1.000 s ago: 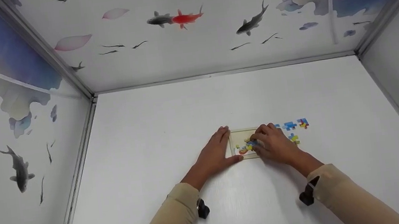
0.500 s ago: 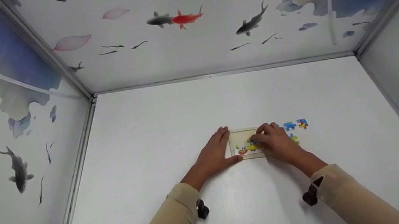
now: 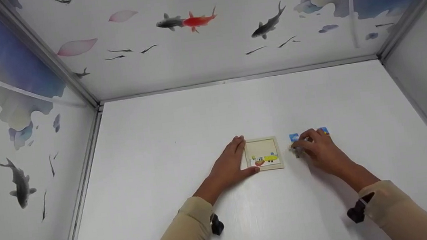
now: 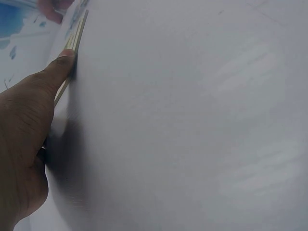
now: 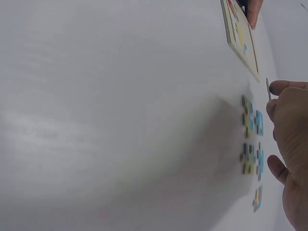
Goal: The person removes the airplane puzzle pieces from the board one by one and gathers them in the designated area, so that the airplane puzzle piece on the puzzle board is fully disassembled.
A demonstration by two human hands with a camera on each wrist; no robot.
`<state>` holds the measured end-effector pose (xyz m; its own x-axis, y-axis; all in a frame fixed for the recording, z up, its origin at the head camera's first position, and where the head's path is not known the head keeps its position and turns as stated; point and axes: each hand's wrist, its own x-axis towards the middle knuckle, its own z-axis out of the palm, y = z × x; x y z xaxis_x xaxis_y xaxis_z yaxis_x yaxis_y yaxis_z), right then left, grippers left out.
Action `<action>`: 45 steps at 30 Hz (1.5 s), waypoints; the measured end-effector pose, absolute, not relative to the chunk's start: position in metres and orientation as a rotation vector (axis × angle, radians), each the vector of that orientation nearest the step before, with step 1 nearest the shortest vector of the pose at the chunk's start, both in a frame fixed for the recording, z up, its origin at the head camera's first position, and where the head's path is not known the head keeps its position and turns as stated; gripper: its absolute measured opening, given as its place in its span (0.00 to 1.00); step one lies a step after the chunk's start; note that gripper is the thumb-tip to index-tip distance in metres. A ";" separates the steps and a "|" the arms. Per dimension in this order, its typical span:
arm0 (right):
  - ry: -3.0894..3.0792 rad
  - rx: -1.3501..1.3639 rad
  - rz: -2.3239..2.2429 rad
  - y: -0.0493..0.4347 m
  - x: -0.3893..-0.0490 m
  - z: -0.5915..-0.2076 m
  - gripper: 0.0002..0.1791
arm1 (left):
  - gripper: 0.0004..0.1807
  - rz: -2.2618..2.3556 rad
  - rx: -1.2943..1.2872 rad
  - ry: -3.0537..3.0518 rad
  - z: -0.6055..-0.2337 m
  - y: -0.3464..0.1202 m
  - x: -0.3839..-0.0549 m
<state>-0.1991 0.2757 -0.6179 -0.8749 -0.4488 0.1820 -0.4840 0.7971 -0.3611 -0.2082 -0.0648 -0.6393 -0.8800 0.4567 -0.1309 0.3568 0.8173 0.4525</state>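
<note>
A square wooden puzzle frame [image 3: 261, 145] lies flat on the white table. Coloured jigsaw pieces [image 3: 270, 157] fill its near row; the tray's far part shows bare wood. Along the frame's left side rests my left hand [image 3: 230, 162], fingers straight, thumb on the near edge; the left wrist view shows that thumb [image 4: 62, 65] touching the rim. Right of the frame, my right hand [image 3: 321, 151] is above the loose pieces. Its fingertips pinch a puzzle piece [image 5: 268, 89], seen edge-on in the right wrist view, so its picture is hidden.
Several loose puzzle pieces [image 5: 248, 159] lie in two rows under the right hand; a blue one [image 3: 294, 137] and another blue one [image 3: 323, 131] show beyond its fingers. Low walls with painted fish [image 3: 267, 25] enclose the table's back and sides.
My right hand has left the frame and moved right to the loose pieces, where it now pinches one. The frame's near row is uncovered. The left hand has stayed put.
</note>
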 end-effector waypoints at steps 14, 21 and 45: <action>-2.903 0.629 0.547 0.345 -0.182 -0.626 0.26 | 0.59 0.654 0.655 2.760 -0.641 -0.066 -0.209; -2.882 0.629 0.546 0.355 -0.183 -0.629 0.25 | 0.59 0.662 0.655 2.768 -0.640 -0.066 -0.209; -2.995 0.600 0.467 0.351 -0.181 -0.627 0.18 | 0.60 0.619 0.643 2.767 -0.643 -0.065 -0.209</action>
<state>-0.1808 0.3506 -0.6265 -0.9233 -0.3684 0.1089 -0.3841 0.8789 -0.2829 -0.2088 -0.0655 -0.6426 -0.8762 0.4646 -0.1281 0.3658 0.8142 0.4508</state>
